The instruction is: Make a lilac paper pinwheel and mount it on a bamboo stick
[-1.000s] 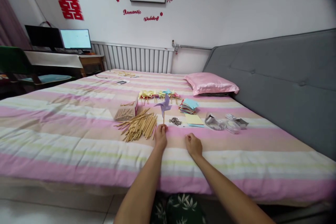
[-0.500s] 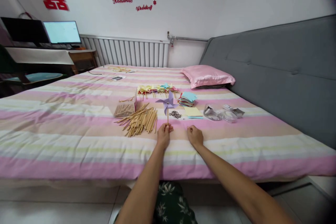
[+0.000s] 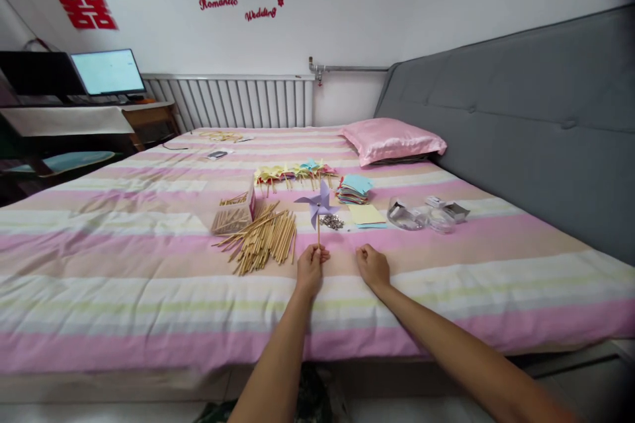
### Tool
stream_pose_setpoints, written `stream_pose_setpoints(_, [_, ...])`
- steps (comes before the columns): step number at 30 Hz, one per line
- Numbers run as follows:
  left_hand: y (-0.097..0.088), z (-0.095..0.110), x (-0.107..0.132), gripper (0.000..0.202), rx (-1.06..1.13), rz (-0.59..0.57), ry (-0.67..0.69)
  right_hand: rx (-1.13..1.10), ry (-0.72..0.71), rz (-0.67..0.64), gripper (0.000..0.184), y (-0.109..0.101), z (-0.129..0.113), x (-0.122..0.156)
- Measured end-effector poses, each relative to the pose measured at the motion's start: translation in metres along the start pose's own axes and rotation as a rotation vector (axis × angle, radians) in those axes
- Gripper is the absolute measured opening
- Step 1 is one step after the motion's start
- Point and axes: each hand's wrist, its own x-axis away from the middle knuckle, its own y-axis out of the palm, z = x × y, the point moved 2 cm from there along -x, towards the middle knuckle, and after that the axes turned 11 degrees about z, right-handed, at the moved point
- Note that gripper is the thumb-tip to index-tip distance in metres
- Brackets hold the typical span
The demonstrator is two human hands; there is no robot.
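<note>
A purple paper pinwheel (image 3: 317, 203) stands upright on its thin wooden stick, with my left hand (image 3: 311, 264) closed around the lower part of the stick. My right hand (image 3: 373, 266) rests on the striped bedspread as a loose fist, apart from the pinwheel, and nothing shows sticking out of it. Just behind the pinwheel lies a small heap of silvery metal pieces (image 3: 332, 221). A large pile of wooden sticks (image 3: 265, 238) spreads to the left of my left hand. Beyond my right hand is a pale yellow paper sheet (image 3: 366, 214).
A clear box of sticks (image 3: 232, 217) stands left of the pile. Behind lie a row of finished pinwheels (image 3: 292, 173) and a stack of coloured paper (image 3: 354, 189). Clear plastic packaging (image 3: 409, 215) is at the right. A pink pillow (image 3: 394, 141) lies near the grey headboard (image 3: 520, 92).
The camera view has tilted and shifted a little. My left hand still holds the pinwheel, and my right fist stays on the bedspread.
</note>
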Motion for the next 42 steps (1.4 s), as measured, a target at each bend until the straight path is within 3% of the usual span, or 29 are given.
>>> stream_pose_setpoints(12, [0.002, -0.003, -0.003, 0.023, -0.020, 0.018, -0.005, -0.013, 0.010, 0.029, 0.028, -0.002, -0.001, -0.002])
stream_pose_setpoints(42, [0.003, 0.014, 0.001, 0.040, -0.076, 0.059, -0.038, -0.107, 0.025, 0.010, 0.032, -0.011, -0.009, -0.004])
